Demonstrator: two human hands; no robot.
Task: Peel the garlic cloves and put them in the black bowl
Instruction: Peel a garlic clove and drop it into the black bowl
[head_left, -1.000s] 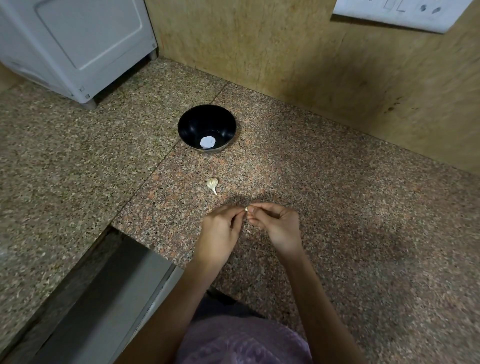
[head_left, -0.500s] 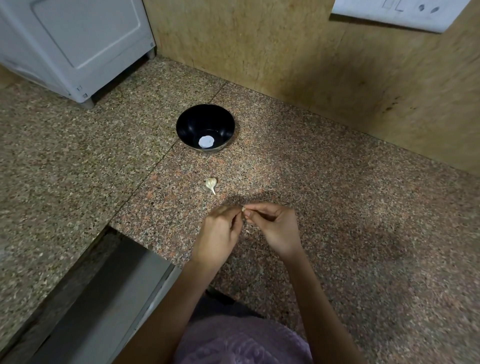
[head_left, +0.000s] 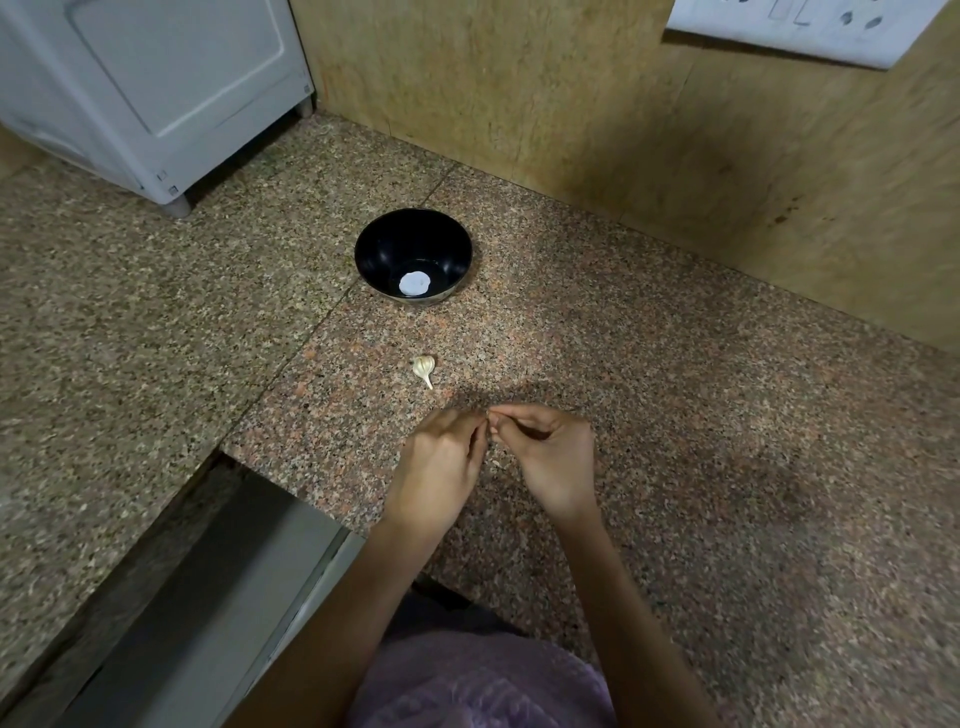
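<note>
Where the speckled counter (head_left: 675, 415) ran nearest, the left hand (head_left: 441, 457) and right hand (head_left: 550, 457) met fingertip to fingertip, fingers curled; whether they pinched anything could not be told. One unpeeled garlic clove (head_left: 424, 368) lay loose between the hands and the black bowl (head_left: 384, 249), apart from both. Its long axis ran far to near, fat end far, thin tail pointing near and slightly right. The bowl stood upright, farther off.

One head-worn wide-angle camera looks forward and steeply down, from close above, onto the speckled brown granite bench (head_left: 675, 415).
</note>
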